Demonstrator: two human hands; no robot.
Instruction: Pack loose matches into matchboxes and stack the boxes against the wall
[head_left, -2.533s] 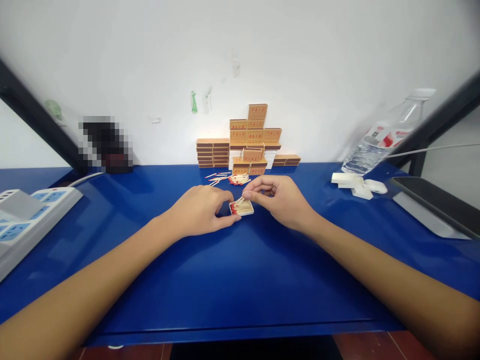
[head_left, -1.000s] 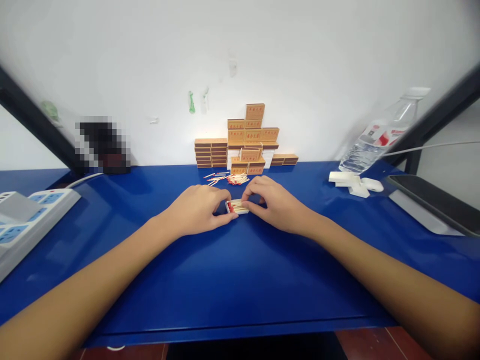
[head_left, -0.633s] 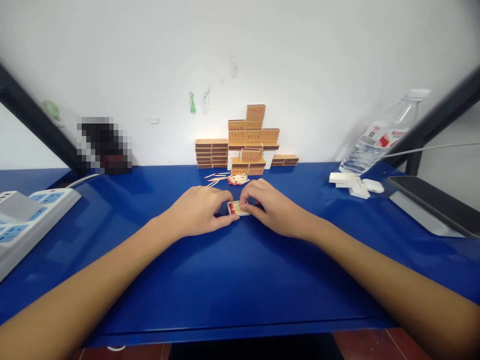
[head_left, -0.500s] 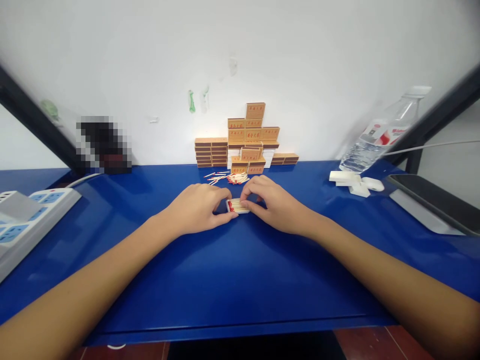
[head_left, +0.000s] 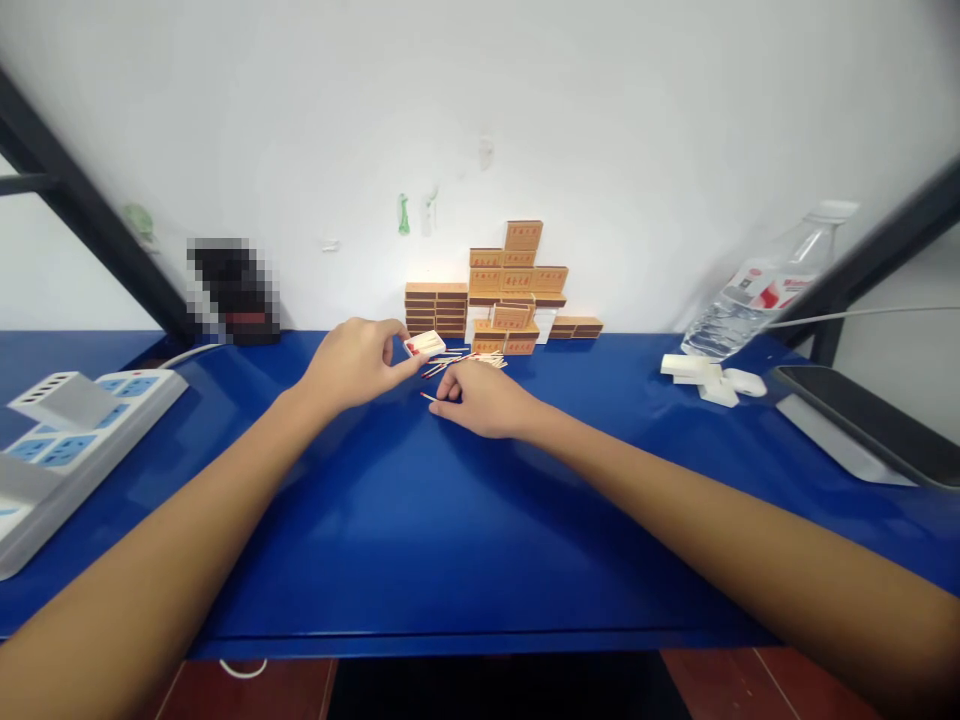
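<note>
Between the thumb and fingers of my left hand (head_left: 358, 362) is a small white matchbox tray (head_left: 426, 344), tilted, with red-tipped matches lying inside. Closed in a pinch, my right hand (head_left: 486, 402) holds a single match (head_left: 428, 397), its dark red head pointing left, low over the blue table. Loose matches (head_left: 456, 359) lie in a pile just beyond my right hand, which partly hides them. Behind the pile, a stack of orange-brown matchboxes (head_left: 517, 280) stands against the wall, with flat-laid boxes (head_left: 435, 308) piled at its left.
A white power strip (head_left: 82, 425) lies on the blue table (head_left: 465, 540) at left. To the right are a leaning clear bottle (head_left: 739, 300), small white blocks (head_left: 709, 375) and a dark phone (head_left: 870, 410) on a white support. A blurred dark object (head_left: 240, 290) stands back left.
My left hand has carried the tray left and away from me, tilting it, and fewer matches show inside. My right hand has left the tray and moved left, now with one match pinched.
</note>
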